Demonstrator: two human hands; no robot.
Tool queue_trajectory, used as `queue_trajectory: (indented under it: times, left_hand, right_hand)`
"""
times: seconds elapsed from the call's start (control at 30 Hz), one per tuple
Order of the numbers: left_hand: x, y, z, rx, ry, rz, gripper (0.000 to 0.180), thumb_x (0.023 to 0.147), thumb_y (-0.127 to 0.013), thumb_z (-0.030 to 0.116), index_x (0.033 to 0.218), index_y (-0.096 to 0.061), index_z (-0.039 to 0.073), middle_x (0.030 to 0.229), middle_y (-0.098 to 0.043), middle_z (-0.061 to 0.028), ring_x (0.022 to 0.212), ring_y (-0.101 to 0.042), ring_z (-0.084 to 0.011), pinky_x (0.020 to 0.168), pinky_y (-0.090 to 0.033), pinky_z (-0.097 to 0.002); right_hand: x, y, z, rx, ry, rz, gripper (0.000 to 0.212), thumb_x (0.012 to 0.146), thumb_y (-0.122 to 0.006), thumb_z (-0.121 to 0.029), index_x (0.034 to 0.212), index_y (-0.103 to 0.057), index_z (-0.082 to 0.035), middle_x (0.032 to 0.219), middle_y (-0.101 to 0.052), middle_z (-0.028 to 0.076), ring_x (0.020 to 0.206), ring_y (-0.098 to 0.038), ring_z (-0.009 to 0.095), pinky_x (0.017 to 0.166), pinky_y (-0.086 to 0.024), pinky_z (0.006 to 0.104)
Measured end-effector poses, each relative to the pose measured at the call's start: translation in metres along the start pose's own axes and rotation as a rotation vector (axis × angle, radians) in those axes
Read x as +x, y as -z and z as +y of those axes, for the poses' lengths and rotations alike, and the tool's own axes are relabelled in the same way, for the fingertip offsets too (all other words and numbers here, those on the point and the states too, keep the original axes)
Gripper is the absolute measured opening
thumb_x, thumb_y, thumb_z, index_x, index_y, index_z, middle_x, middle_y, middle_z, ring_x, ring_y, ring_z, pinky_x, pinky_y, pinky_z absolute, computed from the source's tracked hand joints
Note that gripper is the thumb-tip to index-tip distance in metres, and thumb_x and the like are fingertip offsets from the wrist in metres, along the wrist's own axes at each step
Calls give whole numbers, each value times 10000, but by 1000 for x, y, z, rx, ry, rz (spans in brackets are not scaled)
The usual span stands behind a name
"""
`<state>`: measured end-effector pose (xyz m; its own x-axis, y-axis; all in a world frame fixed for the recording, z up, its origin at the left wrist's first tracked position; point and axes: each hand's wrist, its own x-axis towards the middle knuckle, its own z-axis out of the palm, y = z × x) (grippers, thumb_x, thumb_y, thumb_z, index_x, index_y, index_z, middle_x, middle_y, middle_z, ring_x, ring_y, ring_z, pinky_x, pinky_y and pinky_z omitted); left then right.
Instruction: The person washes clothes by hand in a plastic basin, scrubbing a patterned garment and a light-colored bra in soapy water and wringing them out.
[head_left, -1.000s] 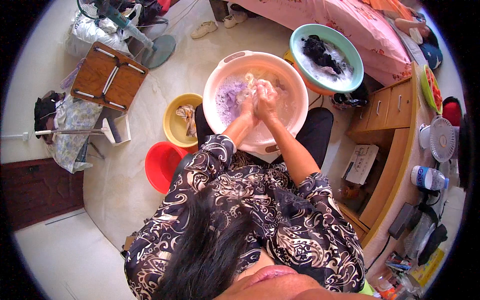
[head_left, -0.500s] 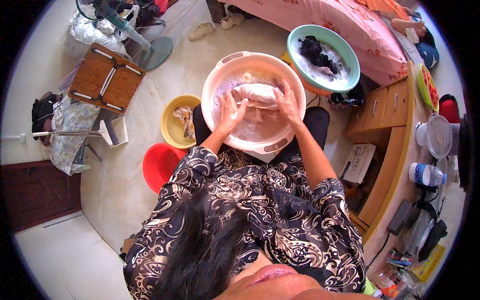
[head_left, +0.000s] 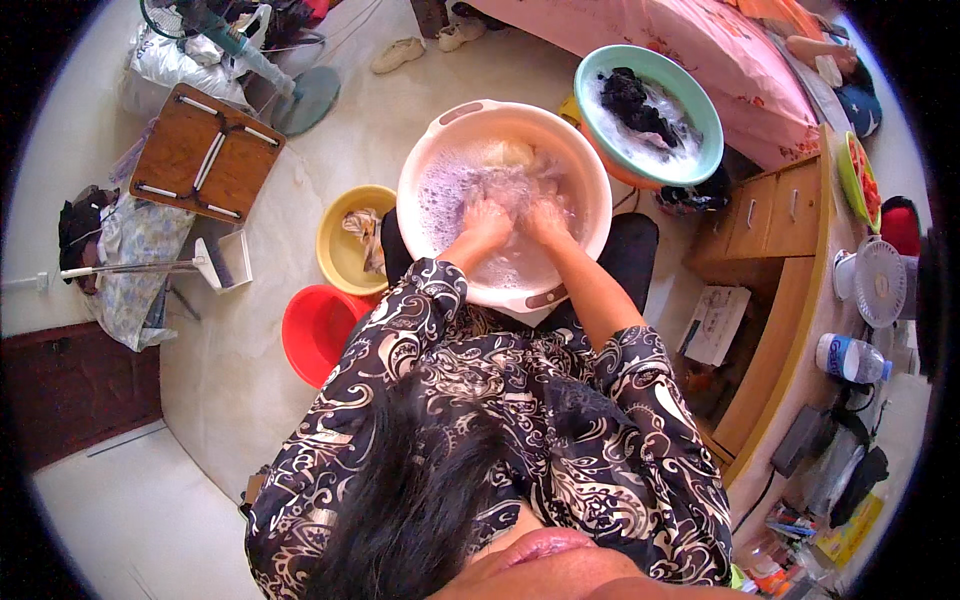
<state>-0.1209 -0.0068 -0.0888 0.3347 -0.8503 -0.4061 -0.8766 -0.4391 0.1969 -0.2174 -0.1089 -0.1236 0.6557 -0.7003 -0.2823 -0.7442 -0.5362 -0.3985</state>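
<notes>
1. A person in a dark, swirl-patterned shirt sits over a pink basin of foamy water, both forearms reaching in from the near side.
2. The left hand lies left of the basin's middle, back upward, its fingers sunk in the suds.
3. The right hand is just beside it, also back upward and wet, with a narrow gap between the two.
4. Foam and blur cover both sets of fingers, so how far they are open, and whether they grip anything, cannot be told from here.
5. A pale, yellowish cloth lies in the water of the pink basin, just beyond the hands; lilac-tinted suds spread to the left.
6. Beyond the right side of the pink basin, a teal basin holds dark laundry in white foam, near a bed with a pink floral cover.
7. To the left, a yellow basin contains a patterned cloth partly in water; a red basin stands next to it, nearer the wearer.
8. At right, a long counter bears a small white fan and a clear bottle with a blue label.
9. Across the floor at left, a white dustpan rests near a brown folding table whose metal legs show.
</notes>
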Motion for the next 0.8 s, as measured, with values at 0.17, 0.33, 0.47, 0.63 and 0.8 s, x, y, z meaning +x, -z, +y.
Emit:
queue_trajectory:
  times: [0.17, 0.33, 0.47, 0.63, 0.8]
  left_hand:
    - [6, -1, 3, -125, -73, 163, 581, 944, -513, 325, 1469, -416, 97, 1503, -388, -228, 1348, -421, -421, 1135, -289, -543]
    - [4, -1, -18, -332, 28, 324, 637, 955, -532, 405, 1479, -382, 75, 1486, -413, -225, 1359, -403, -410, 1106, -340, -512]
    - [6, -26, -33, -1096, 207, 519, 623, 945, -581, 474, 1429, -455, 104, 1459, -467, -150, 1336, -440, -354, 1079, -389, -449]
    - [-17, 27, -7, -2262, 85, -190, 619, 989, -419, 580, 1319, -551, 74, 1160, -647, -100, 979, -633, -232, 870, -531, -388]
    - [-7, 7, -29, -2383, -96, -151, 584, 995, -423, 554, 1298, -563, 75, 1142, -649, -93, 962, -636, -228, 858, -534, -381]
  right_hand:
    - [20, -21, 38, 5, 172, 201, 698, 882, -601, -389, 1477, -377, -100, 1532, -251, 326, 1378, -346, 487, 1121, -309, 571]
    - [4, 25, 8, 74, 86, 213, 503, 847, -639, -361, 1223, -579, -33, 1277, -553, 266, 994, -628, 470, 895, -501, 539]
    - [-2, 54, -24, 316, 168, 366, 366, 877, -580, -331, 1000, -678, -1, 937, -665, 240, 982, -645, 424, 862, -504, 518]
    - [-46, 55, -73, 572, 313, 488, 323, 844, -662, -341, 798, -654, -22, 804, -622, 173, 768, -642, 376, 703, -502, 479]
    - [-77, 38, -94, 407, 548, 609, 270, 812, -710, -329, 742, -640, -77, 749, -596, 109, 635, -627, 315, 594, -492, 448]
